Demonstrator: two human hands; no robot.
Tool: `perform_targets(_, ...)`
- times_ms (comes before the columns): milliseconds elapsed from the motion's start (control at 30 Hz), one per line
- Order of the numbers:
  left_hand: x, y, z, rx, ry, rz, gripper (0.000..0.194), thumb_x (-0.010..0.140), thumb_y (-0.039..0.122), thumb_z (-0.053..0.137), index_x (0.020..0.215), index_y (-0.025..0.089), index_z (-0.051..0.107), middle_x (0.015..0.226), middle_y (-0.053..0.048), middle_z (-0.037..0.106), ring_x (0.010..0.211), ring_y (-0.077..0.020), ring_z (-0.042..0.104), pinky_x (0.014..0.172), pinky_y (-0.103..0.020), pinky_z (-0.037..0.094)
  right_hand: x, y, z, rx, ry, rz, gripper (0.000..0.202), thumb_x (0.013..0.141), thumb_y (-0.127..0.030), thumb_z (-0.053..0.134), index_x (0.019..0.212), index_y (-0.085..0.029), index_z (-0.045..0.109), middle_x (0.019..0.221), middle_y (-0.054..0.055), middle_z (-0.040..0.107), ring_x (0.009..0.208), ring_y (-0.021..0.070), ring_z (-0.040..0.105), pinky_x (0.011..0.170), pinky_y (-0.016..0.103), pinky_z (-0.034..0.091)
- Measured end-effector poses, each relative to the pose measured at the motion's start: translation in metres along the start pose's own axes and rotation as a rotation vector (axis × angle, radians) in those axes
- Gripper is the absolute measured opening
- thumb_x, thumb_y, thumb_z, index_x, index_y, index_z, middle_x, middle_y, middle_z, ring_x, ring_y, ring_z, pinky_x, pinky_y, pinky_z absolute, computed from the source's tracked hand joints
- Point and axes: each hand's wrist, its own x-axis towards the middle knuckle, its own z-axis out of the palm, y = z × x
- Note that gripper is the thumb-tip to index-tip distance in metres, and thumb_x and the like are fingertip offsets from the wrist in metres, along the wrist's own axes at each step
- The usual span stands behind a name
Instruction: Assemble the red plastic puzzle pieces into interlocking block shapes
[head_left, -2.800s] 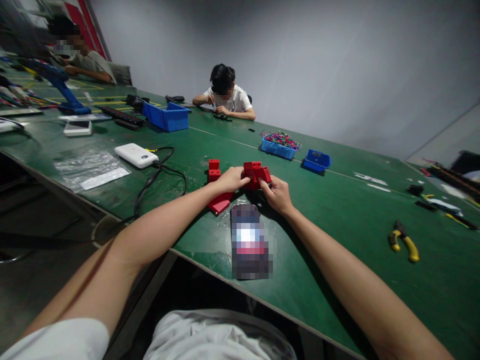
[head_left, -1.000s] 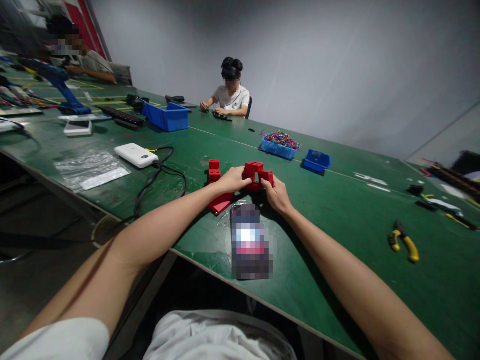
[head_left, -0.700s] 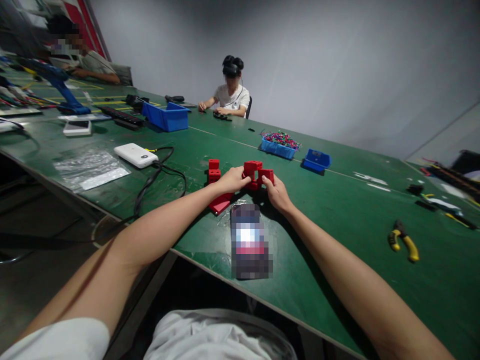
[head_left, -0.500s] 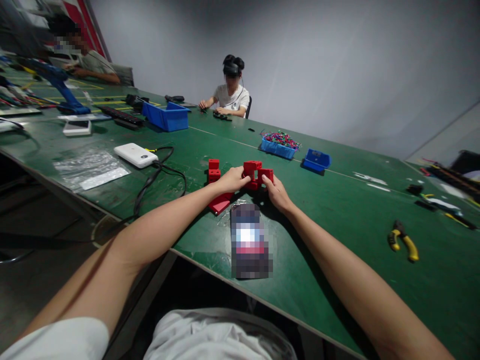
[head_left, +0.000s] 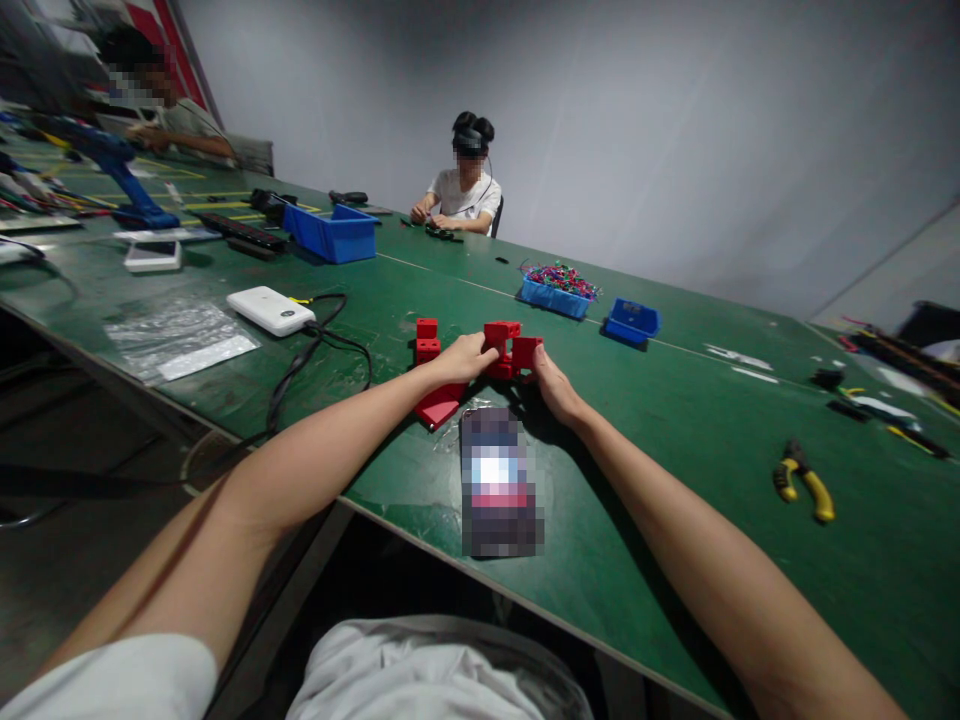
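Since half a second ago, the right hand [head_left: 556, 385] has shifted: its thumb lay across the front of the square red block [head_left: 528, 352], and is now at that block's right edge, leaving the front face more exposed. Compared with the earliest view, the square red block has gone from tilted to nearly upright. For the work in hand, this suggests a lighter, steadying touch on that side, with the pieces set more squarely together.

The left grip, at the left hand [head_left: 463, 358], is narrow and holds the slotted red block [head_left: 498, 336] by its left side, thumb in front. The right grip touches the square red block; its fingers are partly hidden, so I cannot tell how tightly it closes. Both blocks are together above the worktop [head_left: 645, 440], just beyond the phone [head_left: 499, 480]; more red pieces [head_left: 437, 406] lie beside the left wrist.
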Motion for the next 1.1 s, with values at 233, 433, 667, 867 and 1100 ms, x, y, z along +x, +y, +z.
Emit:
perform_targets(233, 0.001, 0.0, -0.001, 0.024, -0.005, -0.043, 0.034, 0.085, 0.034, 0.042, 0.096, 0.01, 0.064, 0.096, -0.011, 0.068, 0.087, -0.0237, 0.063, 0.08, -0.031, 0.048, 0.005, 0.007, 0.0, 0.185, -0.057, 0.064, 0.052, 0.09, -0.065, 0.033, 0.125, -0.032, 0.052, 0.124, 0.001, 0.061, 0.103, 0.0214, 0.059, 0.075, 0.032, 0.049)
perform_targets(433, 0.0, 0.0, -0.002, 0.012, -0.023, -0.027, 0.035, 0.085, 0.032, 0.041, 0.101, 0.01, 0.064, 0.101, -0.012, 0.069, 0.09, -0.0245, 0.064, 0.081, -0.033, 0.048, 0.006, 0.003, -0.001, 0.338, -0.129, 0.136, 0.047, 0.089, -0.062, 0.039, 0.121, -0.031, 0.055, 0.121, 0.0, 0.064, 0.104, 0.0214, 0.06, 0.079, 0.034, 0.049)
perform_targets(667, 0.0, -0.001, 0.0, -0.038, -0.004, -0.023, 0.035, 0.083, 0.028, 0.047, 0.109, 0.011, 0.063, 0.109, -0.011, 0.069, 0.098, -0.0243, 0.064, 0.088, -0.033, 0.048, 0.004, -0.004, -0.004, 0.459, -0.224, 0.185, 0.043, 0.088, -0.056, 0.046, 0.121, -0.029, 0.057, 0.121, 0.0, 0.064, 0.106, 0.0205, 0.06, 0.083, 0.033, 0.048)
perform_targets(867, 0.0, -0.004, 0.001, -0.104, -0.006, 0.01, 0.038, 0.08, 0.023, 0.051, 0.115, 0.011, 0.06, 0.113, -0.011, 0.067, 0.102, -0.0245, 0.063, 0.091, -0.034, 0.048, 0.004, -0.001, -0.005, 0.455, -0.22, 0.163, 0.041, 0.084, -0.047, 0.06, 0.12, -0.028, 0.058, 0.122, 0.001, 0.063, 0.1, 0.0176, 0.06, 0.075, 0.028, 0.048)
perform_targets(1100, -0.001, -0.006, 0.001, -0.212, 0.02, 0.036, 0.043, 0.08, 0.027, 0.053, 0.12, 0.013, 0.056, 0.118, -0.011, 0.064, 0.107, -0.0238, 0.06, 0.094, -0.035, 0.046, 0.004, 0.008, -0.004, 0.287, -0.212, 0.058, 0.043, 0.086, -0.049, 0.057, 0.123, -0.027, 0.055, 0.121, 0.004, 0.063, 0.099, 0.0173, 0.06, 0.076, 0.028, 0.048)
